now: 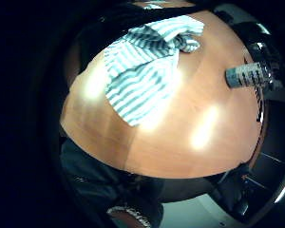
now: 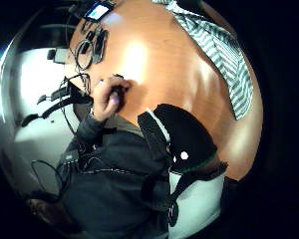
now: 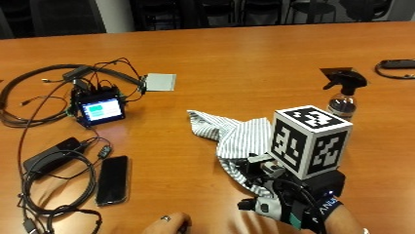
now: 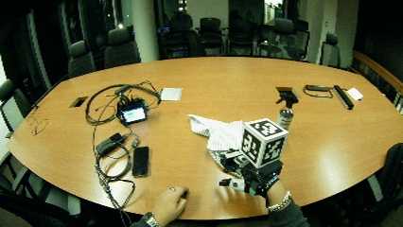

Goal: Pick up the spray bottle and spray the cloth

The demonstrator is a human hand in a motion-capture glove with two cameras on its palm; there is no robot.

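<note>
Two things matter on this wooden table: the spray bottle [image 3: 342,95] and the striped cloth [image 3: 228,134]. The bottle stands upright toward the table's right-hand side, well in from the near edge, just beyond the cloth and apart from it. It looks like clear plastic with a black trigger head, probably light, smooth and a little slippery; the narrow neck under the trigger seems the sensible place to take hold, with a finger free for the lever. The cloth is soft, thin, striped white and grey, lying crumpled near the middle of the table. The gloved right hand [image 3: 285,207] hovers over the near edge beside the cloth and grips nothing; whether its fingers are straight or curled I cannot tell. The bare hand [image 3: 167,224] rests at the near edge.
</note>
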